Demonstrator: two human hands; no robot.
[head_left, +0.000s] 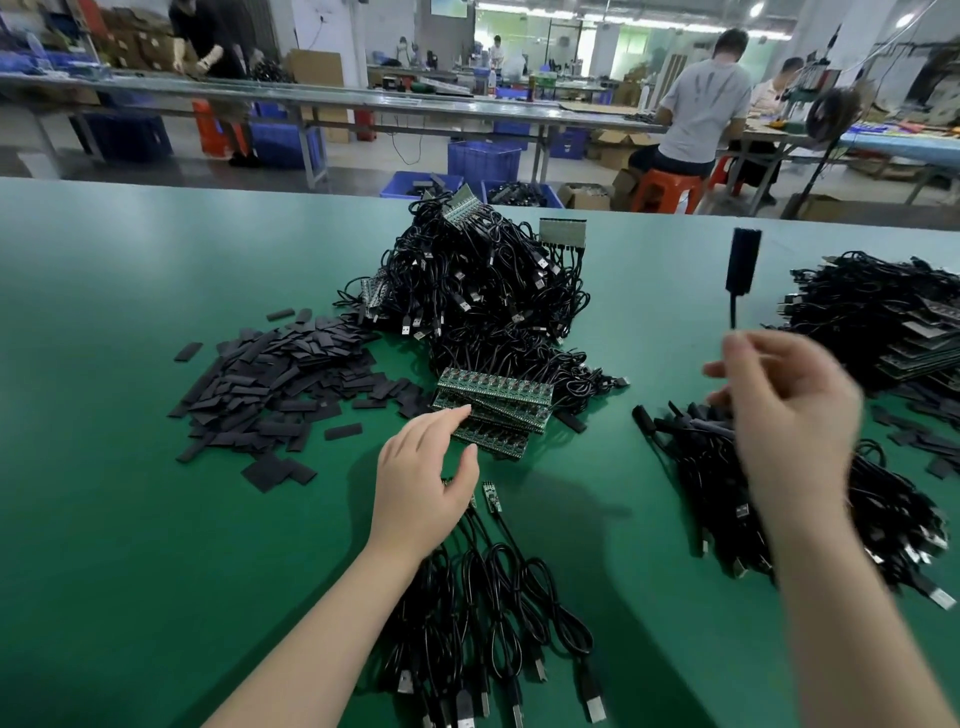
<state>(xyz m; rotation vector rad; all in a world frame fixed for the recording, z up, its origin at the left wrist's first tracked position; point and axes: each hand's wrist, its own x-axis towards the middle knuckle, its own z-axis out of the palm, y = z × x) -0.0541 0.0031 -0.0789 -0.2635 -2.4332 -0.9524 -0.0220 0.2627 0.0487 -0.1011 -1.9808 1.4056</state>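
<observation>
My right hand (789, 410) pinches a sleeved cable (745, 260) above the finished pile (696, 467). My left hand (426, 478), fingers straight, touches the circuit-board strips (498, 400). A large unsleeved heap (483, 291) awaits.

On the table (130, 519), a heap of cables (483, 291) sits centre-back. Sleeves (280, 384) spread to its left. Stacked board strips (498, 410) lie before it, touched by the left hand (421, 483). A cable bundle (493, 623) lies nearest. At right, the right hand (795, 415) holds a sleeved cable (744, 260) over a 2nd pile (711, 478).
</observation>
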